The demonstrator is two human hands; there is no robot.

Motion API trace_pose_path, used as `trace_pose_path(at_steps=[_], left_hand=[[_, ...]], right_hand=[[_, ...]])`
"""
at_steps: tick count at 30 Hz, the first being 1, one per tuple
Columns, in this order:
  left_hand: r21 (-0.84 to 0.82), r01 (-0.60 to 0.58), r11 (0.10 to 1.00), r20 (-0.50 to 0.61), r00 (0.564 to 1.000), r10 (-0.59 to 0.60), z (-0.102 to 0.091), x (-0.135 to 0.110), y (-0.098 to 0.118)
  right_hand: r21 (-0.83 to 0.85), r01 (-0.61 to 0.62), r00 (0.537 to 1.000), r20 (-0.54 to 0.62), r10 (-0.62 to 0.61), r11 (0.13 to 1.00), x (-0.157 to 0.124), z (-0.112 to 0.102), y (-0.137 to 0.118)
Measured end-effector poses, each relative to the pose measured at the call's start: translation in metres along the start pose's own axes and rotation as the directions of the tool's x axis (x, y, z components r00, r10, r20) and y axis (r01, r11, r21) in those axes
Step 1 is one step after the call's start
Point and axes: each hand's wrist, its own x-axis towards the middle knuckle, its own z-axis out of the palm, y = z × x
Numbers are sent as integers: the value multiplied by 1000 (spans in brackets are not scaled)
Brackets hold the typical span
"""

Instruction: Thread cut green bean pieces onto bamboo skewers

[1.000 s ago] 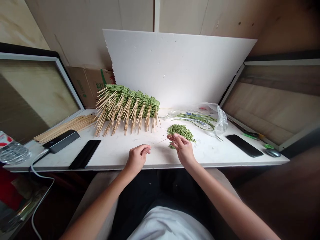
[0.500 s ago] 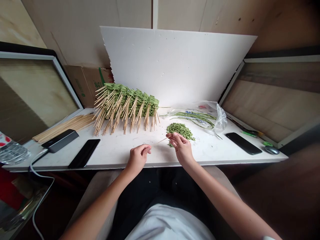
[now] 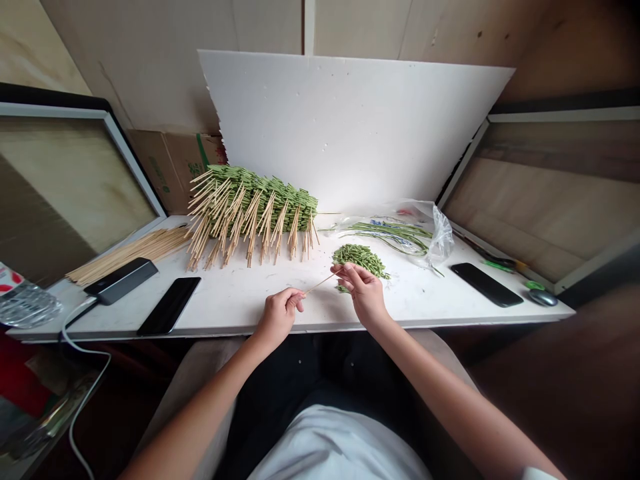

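Left hand [image 3: 277, 315], right hand [image 3: 365, 297] (both pinched)

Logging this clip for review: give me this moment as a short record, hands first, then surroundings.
left hand: pinches near end of skewer
right hand: pinches skewer's far end, beside green pieces
behind: filled skewers stacked; bare sticks at left; bag at right
table: white; left phone and right phone lie on it

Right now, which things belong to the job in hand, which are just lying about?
In hand: thin bamboo skewer, pinched by left hand and right hand; pile of cut green bean pieces; stack of bean-loaded skewers.
Lying about: black phone; black power bank; grey mouse.
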Motion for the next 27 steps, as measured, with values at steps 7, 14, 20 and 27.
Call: trace_pose_path(at_steps=[7,14,20,27], left_hand=[[-73,38,997,-34,999,-40,-6,1,4],[49,-88,995,-119,988,93,-5,0,0],[44,-76,996,-97,992,80,4,-2,12],[-27,-14,1000,-82,997,11,2,-4,10]], right_hand=[[1,26,998,-55,-26,1000,8,-6,-12],[56,-10,997,-72,14,998,-1,3,-1],[34,-45,999,14,44,998,-15,13,7],[-41,-44,996,74,47,998,-15,13,3]])
